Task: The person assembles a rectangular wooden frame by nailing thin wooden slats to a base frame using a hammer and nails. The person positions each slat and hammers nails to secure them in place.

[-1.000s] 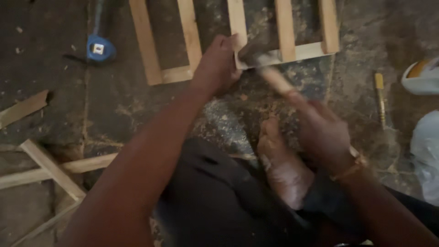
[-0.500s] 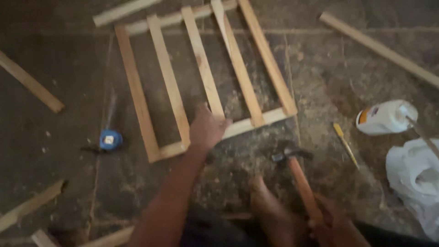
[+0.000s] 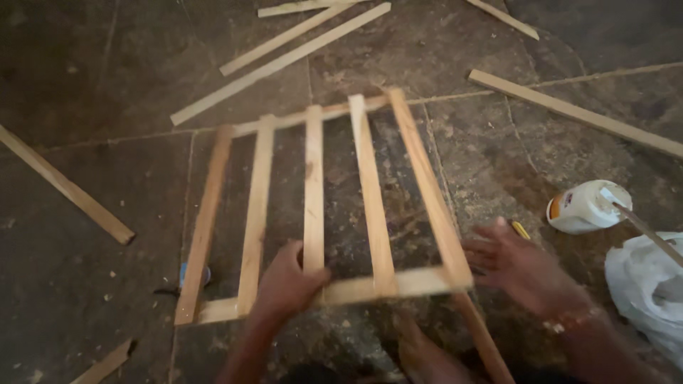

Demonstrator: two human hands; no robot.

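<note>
Slatted wooden frame (image 3: 320, 213), five slats joined to two cross rails, on stone floor (image 3: 92, 107).
Left hand (image 3: 288, 284) fingers grasp the near rail; right hand (image 3: 523, 267) fingers spread, released, beside the frame's corner. Loose battens (image 3: 277, 64) lie unused; assembly appears largely done.

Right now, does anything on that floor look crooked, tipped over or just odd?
Yes. The white glue bottle lies tipped on its side on the stone floor, though no spill shows. Loose wooden strips lie scattered at all angles. The slatted frame under the left hand has slats that splay unevenly rather than running parallel.
</note>
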